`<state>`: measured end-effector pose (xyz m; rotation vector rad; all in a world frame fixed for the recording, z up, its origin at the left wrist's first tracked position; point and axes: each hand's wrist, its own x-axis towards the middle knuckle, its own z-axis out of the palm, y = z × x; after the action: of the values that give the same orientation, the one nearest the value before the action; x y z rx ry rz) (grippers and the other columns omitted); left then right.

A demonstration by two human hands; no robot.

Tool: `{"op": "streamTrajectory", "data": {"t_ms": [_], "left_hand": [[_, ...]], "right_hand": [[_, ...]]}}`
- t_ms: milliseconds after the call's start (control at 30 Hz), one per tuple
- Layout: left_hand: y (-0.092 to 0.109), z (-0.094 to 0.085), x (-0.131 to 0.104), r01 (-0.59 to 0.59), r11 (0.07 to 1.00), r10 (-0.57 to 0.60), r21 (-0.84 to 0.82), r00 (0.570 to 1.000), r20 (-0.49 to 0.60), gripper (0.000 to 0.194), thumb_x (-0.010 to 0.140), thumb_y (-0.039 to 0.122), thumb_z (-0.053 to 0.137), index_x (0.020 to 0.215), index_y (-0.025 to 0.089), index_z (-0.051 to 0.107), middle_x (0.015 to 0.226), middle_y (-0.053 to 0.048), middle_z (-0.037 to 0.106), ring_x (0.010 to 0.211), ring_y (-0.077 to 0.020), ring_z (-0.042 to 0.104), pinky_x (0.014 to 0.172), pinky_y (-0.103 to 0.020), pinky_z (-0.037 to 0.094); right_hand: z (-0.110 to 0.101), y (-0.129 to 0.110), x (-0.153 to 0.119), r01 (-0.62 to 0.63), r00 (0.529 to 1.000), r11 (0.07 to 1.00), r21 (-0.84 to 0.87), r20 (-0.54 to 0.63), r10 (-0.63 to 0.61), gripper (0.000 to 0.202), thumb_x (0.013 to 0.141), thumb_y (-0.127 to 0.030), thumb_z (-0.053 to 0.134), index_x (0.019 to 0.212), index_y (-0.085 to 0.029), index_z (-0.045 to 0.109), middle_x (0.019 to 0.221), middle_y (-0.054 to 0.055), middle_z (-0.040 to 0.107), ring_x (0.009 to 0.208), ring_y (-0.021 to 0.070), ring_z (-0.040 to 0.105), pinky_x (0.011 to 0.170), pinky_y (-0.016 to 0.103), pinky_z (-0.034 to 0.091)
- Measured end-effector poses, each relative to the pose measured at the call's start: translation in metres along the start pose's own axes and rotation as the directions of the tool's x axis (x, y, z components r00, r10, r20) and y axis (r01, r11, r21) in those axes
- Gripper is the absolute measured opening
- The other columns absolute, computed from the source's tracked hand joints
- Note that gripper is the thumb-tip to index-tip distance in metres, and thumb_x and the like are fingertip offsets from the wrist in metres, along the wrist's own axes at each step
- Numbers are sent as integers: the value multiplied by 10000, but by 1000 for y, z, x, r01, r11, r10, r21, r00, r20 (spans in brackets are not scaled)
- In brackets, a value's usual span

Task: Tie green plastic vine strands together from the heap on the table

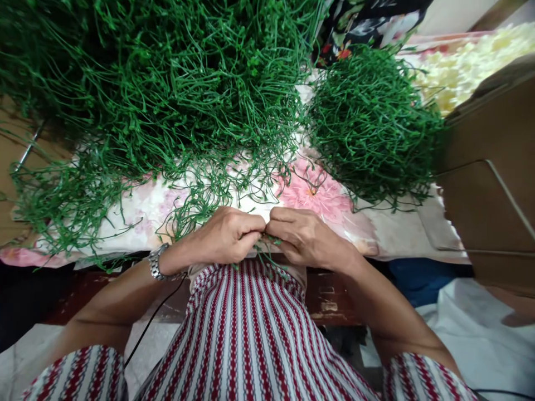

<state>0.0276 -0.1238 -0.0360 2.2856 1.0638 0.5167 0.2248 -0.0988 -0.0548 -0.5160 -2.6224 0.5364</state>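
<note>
My left hand (232, 234), with a metal watch (156, 263) on its wrist, is closed in a pinch at the table's front edge. Fingertip to fingertip with it, my right hand (308, 235) is pinched too. Both grip a thin green plastic stem (272, 239), partly hidden by the fingers, whose thin strands hang below over my lap. Close to my left hand, loose green stems (196, 203) lie on the floral tablecloth (355, 223). A huge heap of the same stems (179, 94) rises behind, and a smaller pile (376, 122) sits to the right.
A brown cardboard box (489, 178) stands at the right edge. Pale yellow petal-like pieces (472, 69) lie behind it. Dark floral fabric (371, 28) shows at the back. Loose stems (71, 200) spill over the table's left side. A black cable (154, 317) hangs beside my lap.
</note>
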Motion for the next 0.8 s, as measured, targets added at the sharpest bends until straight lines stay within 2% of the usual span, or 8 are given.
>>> {"op": "streamTrajectory", "data": {"t_ms": [133,267,367,433,500,600,667,800], "left_hand": [[-1,3,-5,-171,985,171,-6,982,77,181,724,71,447,565,150,483,497,37,448,464,-75,363,486,-252,231],[-3,0,-4,-176,979,190,-107,971,143,185,743,71,447,584,145,505,495,40,454,470,-69,408,487,-227,265],[-5,-6,-1,-13,986,26,-167,997,71,136,764,90,467,676,141,556,518,51,464,477,-54,423,486,-179,296],[-6,-8,0,52,985,-51,-165,999,12,115,772,106,479,714,141,572,545,52,477,485,-49,417,494,-170,305],[-5,-8,1,54,989,-58,-139,998,-24,112,772,111,484,717,141,577,549,54,475,480,-46,396,499,-176,299],[-3,-1,2,80,991,-88,-104,993,-78,114,776,122,485,712,142,578,547,53,472,486,-49,402,506,-184,299],[-1,5,2,110,992,-117,-64,984,-135,120,789,145,479,715,143,573,570,41,495,504,-58,431,514,-190,311],[2,11,3,51,997,-38,58,978,-206,149,815,144,435,718,141,548,605,22,517,531,-72,455,529,-207,327]], "right_hand": [[-4,3,2,109,983,982,157,133,-130,140,754,-50,427,687,-152,495,667,-4,409,627,104,407,567,232,323],[-1,9,1,106,981,930,353,115,-156,186,845,-132,429,669,-154,483,645,-7,414,625,100,423,588,231,337],[2,11,-1,-28,999,885,465,-23,43,202,900,-209,409,732,-146,504,682,12,468,658,104,451,622,235,368],[6,10,-1,-151,973,831,536,-70,221,218,919,-250,400,766,-142,511,709,19,499,674,101,468,639,232,384],[10,7,-1,-234,941,748,621,-49,336,221,926,-284,401,810,-141,523,706,6,500,646,85,467,613,211,383],[18,2,-1,-274,915,610,744,5,404,219,921,-323,419,859,-143,528,650,-32,445,569,59,419,540,180,345],[22,0,-1,-281,907,563,777,23,420,222,898,-351,461,855,-143,526,652,-37,433,573,58,403,534,176,334],[26,-1,-2,-284,908,611,739,2,420,194,853,-328,530,789,-146,510,658,-36,429,590,65,396,545,178,337]]}}
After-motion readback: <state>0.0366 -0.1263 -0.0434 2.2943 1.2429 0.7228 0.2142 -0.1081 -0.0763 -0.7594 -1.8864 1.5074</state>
